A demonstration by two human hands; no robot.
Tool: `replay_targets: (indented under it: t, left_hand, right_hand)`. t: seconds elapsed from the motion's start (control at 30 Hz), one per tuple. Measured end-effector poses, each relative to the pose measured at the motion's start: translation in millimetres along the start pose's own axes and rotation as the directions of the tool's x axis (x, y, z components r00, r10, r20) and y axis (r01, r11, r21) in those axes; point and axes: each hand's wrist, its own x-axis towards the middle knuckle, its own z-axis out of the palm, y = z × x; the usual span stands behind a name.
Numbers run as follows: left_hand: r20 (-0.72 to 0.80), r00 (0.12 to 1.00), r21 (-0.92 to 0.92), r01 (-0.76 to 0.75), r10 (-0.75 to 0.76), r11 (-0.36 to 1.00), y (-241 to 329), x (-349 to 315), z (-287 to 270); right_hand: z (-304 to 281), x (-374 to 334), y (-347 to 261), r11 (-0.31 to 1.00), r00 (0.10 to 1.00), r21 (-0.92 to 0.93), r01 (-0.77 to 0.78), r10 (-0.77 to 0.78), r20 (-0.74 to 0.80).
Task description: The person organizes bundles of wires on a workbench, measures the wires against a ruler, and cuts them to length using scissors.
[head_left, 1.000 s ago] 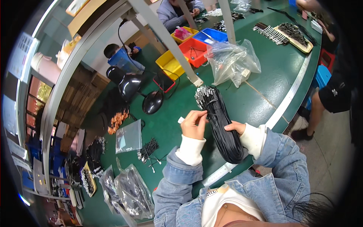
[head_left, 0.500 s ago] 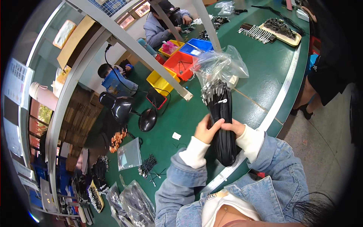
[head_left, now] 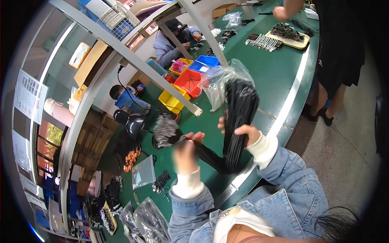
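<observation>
A thick bundle of black cables [head_left: 241, 105] is folded above the green table in front of me. My right hand [head_left: 247, 131] is closed round its upright part, thumb on the near side and fingertips showing on the left. The other part bends off to the left, ending in a fan of silvery tips [head_left: 165, 131]. That part lies in my left hand [head_left: 187, 154], which is smeared by motion, its fingertips stretched out beyond the cables. A clear plastic bag [head_left: 214, 87] sits just behind the upright part.
Red [head_left: 189, 82], blue [head_left: 204, 63] and yellow bins [head_left: 173, 99] stand beyond a grey frame post. A black desk lamp [head_left: 135, 125] is to the left. Bagged parts [head_left: 150, 216] lie near left. A co-worker [head_left: 168, 44] sits across; another person [head_left: 338, 52] stands at right.
The single upright bundle has been spread into two parts. My left hand has swung left and down with the silvery-tipped part, while my right hand keeps the other part upright.
</observation>
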Motion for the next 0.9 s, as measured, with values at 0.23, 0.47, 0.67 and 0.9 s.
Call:
replay_targets:
  t: [0.23, 0.47, 0.67, 0.9]
  left_hand:
    - [0.030, 0.975, -0.563, -0.166, 0.220, 0.810, 44, -4, -15]
    - [-0.019, 0.998, -0.659, 0.032, -0.060, 0.751, 38, 9, -10]
    - [-0.155, 0.847, -0.763, 0.225, -0.509, 0.606, 12, 45, -16]
    - [-0.123, 0.850, -0.647, 0.322, -0.511, 0.691, -24, 59, -20]
  right_hand:
    - [-32, 15, -36, 0.827, 0.919, 0.480, 0.292, -0.104, -0.380]
    - [-82, 41, -67, 0.909, 0.784, 0.412, 0.065, 0.209, -0.585]
    - [-70, 44, -105, 0.931, 0.763, 0.361, -0.057, 0.274, -0.585]
    - [-58, 56, -122, 0.908, 0.667, -0.414, 0.065, -0.348, -0.659]
